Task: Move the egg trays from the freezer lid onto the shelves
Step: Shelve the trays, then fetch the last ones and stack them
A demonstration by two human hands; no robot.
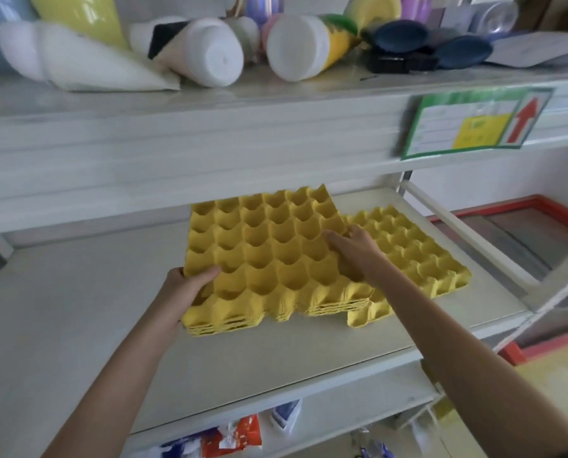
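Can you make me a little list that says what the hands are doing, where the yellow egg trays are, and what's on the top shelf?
left hand: left hand grips the near left corner of the stack of yellow egg trays
right hand: right hand holds the stack's right edge
stack position: on the middle shelf, right side overlapping another yellow tray lying flat there
top shelf: tipped-over white cups and dark blue bowls
shelf label: green-bordered tag with a red arrow

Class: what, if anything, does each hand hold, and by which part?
Left hand grips the yellow egg tray stack at its near left corner; right hand grips its right edge.
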